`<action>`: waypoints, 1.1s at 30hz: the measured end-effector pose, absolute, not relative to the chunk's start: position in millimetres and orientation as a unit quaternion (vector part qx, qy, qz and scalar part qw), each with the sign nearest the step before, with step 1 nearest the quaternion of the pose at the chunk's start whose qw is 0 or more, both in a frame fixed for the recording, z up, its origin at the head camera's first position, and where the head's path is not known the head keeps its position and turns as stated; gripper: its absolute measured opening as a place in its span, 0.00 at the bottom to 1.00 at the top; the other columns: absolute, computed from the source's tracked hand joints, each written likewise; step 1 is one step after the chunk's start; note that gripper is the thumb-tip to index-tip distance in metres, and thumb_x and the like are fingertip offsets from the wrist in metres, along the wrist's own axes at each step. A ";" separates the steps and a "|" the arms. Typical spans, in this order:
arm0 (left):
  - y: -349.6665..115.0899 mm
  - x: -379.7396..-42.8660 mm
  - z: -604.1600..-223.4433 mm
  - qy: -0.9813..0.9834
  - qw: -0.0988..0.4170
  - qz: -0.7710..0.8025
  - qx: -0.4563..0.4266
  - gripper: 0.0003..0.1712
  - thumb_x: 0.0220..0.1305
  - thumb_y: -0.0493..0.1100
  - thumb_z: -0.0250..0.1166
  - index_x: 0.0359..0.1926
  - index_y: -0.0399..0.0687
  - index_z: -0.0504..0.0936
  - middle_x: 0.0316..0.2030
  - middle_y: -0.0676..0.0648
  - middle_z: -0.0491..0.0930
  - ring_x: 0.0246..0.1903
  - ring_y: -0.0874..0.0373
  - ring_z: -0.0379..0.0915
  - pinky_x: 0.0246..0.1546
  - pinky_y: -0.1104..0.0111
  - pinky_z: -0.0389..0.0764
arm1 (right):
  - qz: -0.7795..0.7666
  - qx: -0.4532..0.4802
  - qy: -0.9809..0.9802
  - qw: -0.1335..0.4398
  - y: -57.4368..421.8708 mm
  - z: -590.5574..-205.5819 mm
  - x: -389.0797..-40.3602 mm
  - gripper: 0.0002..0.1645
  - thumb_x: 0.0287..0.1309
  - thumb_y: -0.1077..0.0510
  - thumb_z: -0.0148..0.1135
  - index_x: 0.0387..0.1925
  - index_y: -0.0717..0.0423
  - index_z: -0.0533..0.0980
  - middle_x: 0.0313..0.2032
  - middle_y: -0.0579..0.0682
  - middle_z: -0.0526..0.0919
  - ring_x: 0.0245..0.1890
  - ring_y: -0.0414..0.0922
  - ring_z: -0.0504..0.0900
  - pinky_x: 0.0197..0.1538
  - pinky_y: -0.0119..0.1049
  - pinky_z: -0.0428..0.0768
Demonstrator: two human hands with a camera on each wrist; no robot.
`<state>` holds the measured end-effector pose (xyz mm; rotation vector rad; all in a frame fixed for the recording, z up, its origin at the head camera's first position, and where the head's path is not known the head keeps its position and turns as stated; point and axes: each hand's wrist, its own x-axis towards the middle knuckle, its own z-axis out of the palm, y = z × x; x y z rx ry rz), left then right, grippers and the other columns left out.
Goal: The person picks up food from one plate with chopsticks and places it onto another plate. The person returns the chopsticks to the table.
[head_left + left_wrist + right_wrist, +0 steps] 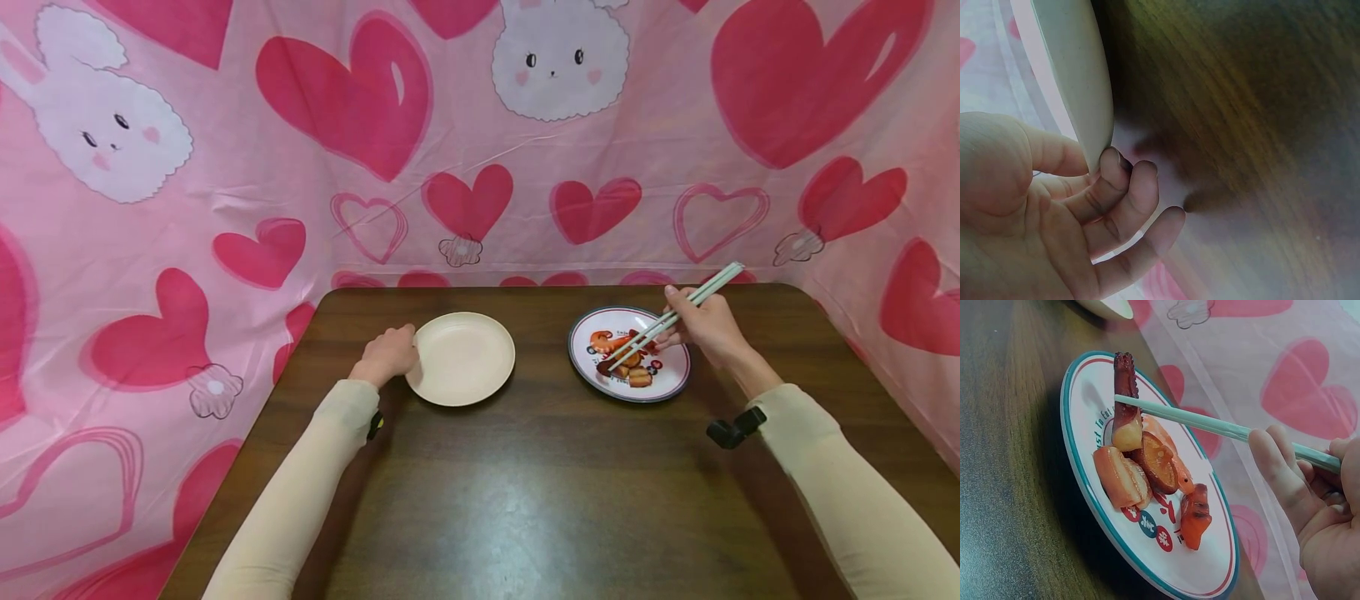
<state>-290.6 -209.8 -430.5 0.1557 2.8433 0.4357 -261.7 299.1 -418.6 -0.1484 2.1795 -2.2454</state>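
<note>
My left hand pinches the left rim of a plain cream plate; in the left wrist view the thumb and index finger meet at the plate's edge. A pair of pale green chopsticks is held in my right hand, slanting down over a white plate with a dark rim. Their tips lie against a dark red tentacle-like piece with a pale end. Around it on that plate are a brown mushroom slice, blocks of layered meat, an orange shrimp and a red-orange piece.
Both plates stand toward the far side of a dark wooden table. Pink cloth with hearts and rabbits hangs behind and beside it. A black wrist camera sits below the right wrist.
</note>
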 end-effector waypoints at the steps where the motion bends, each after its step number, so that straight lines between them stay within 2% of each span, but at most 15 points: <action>1: -210.0 -290.5 -430.8 0.979 0.130 0.150 0.054 0.25 0.63 0.38 0.65 0.61 0.37 0.74 0.50 0.35 0.80 0.43 0.40 0.76 0.50 0.44 0.79 | -0.719 -0.046 0.693 0.006 299.5 -418.1 -261.5 0.30 0.79 0.48 0.56 0.41 0.78 0.66 0.25 0.61 0.86 0.21 0.50 0.88 0.29 0.45 0.86; 9: -210.6 -290.8 -431.9 0.978 0.132 0.154 0.052 0.25 0.65 0.39 0.64 0.62 0.36 0.73 0.51 0.35 0.80 0.43 0.40 0.76 0.51 0.43 0.79 | -0.733 -0.045 0.679 0.010 300.1 -413.1 -262.6 0.26 0.79 0.50 0.56 0.39 0.74 0.70 0.24 0.59 0.85 0.20 0.49 0.88 0.29 0.44 0.86; 14: -210.7 -292.0 -432.6 0.978 0.131 0.151 0.053 0.24 0.66 0.39 0.63 0.61 0.36 0.74 0.50 0.35 0.80 0.43 0.40 0.76 0.50 0.43 0.79 | -0.740 -0.056 0.670 0.014 298.6 -408.6 -264.4 0.22 0.79 0.51 0.57 0.33 0.66 0.75 0.23 0.58 0.85 0.19 0.47 0.87 0.28 0.42 0.86; 22: -211.1 -292.7 -432.1 0.978 0.133 0.153 0.050 0.27 0.61 0.38 0.68 0.61 0.37 0.73 0.49 0.36 0.80 0.43 0.41 0.76 0.50 0.44 0.79 | -0.724 -0.055 0.687 0.033 295.7 -398.8 -268.6 0.21 0.78 0.50 0.58 0.33 0.65 0.77 0.24 0.57 0.86 0.20 0.47 0.87 0.29 0.42 0.86; 33: -210.5 -293.5 -433.0 0.978 0.133 0.150 0.052 0.25 0.65 0.38 0.65 0.62 0.36 0.73 0.49 0.36 0.80 0.42 0.41 0.76 0.50 0.43 0.79 | -0.721 -0.054 0.689 0.053 285.8 -387.2 -274.6 0.21 0.78 0.50 0.58 0.34 0.63 0.78 0.26 0.57 0.86 0.21 0.47 0.88 0.31 0.43 0.86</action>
